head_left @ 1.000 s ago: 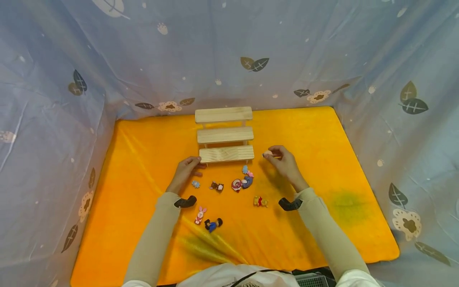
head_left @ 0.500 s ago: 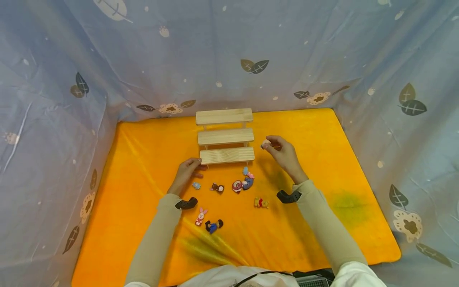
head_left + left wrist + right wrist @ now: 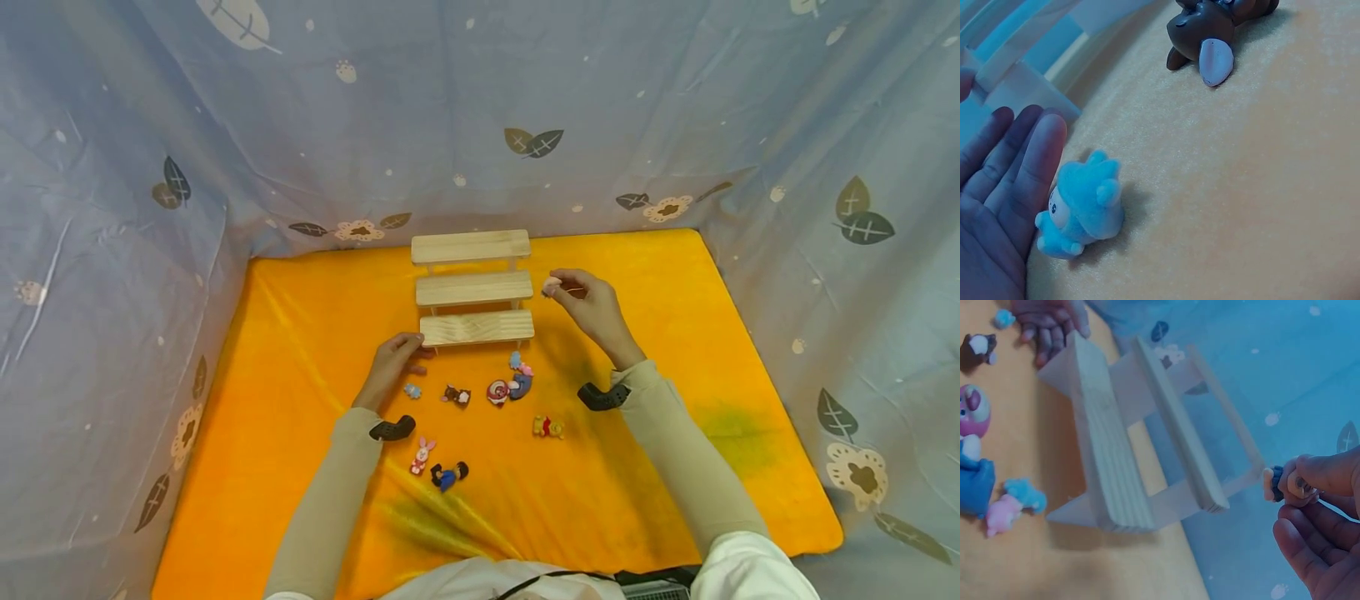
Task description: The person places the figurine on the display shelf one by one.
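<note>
My right hand [image 3: 596, 310] pinches a small pinkish figurine [image 3: 1285, 482] with a dark blue band, held in the air just right of a wooden three-step display stand [image 3: 476, 328]. Part of the figurine is covered by the thumb and fingers. At the stand's left end, my left hand [image 3: 392, 364] touches the lowest step's corner, its other fingers fairly straight below. Close to that palm, in the left wrist view, sits a light-blue figurine [image 3: 1088, 209]. A brown figurine with pale ears [image 3: 456, 395] lies to its right.
Before the stand lie a pink round-faced figurine [image 3: 497, 392], a blue one [image 3: 521, 385], and a small blue-and-pink pair [image 3: 516, 360]. Nearer are a yellow bear [image 3: 548, 427], a pink rabbit [image 3: 422, 457] and a blue-clothed figurine [image 3: 448, 476]. Patterned curtains [image 3: 480, 108] border the orange cloth [image 3: 645, 500].
My right hand has moved up and slightly left with the pinkish figurine, from beside the lowest step to about the middle step's level. My left hand stays at the stand's corner.
</note>
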{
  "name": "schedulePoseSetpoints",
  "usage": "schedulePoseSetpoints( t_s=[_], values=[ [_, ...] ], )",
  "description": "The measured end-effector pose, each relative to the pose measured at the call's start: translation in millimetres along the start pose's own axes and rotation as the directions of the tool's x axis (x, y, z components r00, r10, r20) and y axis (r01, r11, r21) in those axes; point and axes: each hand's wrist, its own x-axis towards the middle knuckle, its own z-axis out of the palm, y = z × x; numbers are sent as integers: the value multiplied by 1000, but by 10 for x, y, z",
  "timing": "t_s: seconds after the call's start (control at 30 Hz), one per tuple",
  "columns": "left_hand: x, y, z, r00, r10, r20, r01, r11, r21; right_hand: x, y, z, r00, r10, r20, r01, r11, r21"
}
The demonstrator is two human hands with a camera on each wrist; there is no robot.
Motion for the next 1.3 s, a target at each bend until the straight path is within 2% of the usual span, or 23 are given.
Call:
schedulePoseSetpoints(
  t_s=[0.03, 0.67, 1.03, 1.3],
  values=[
    [19, -38, -4, 1000, 6, -6, -6, 1000, 5, 9, -15, 3, 1000, -5, -1, 5, 1000, 3],
    [-5, -19, 12, 1000, 8, -21, -7, 1000, 10, 151, -98, 120, 997, -75, 11, 75, 997, -15],
    [21, -43, 3, 1000, 16, -21, -16, 1000, 10, 163, -57, 207, 996, -68, 52, 72, 994, -83],
    [7, -41, 13, 1000, 15, -28, -15, 1000, -13, 133, -19, 256, 997, -33, 74, 39, 996, -79]
  ],
)
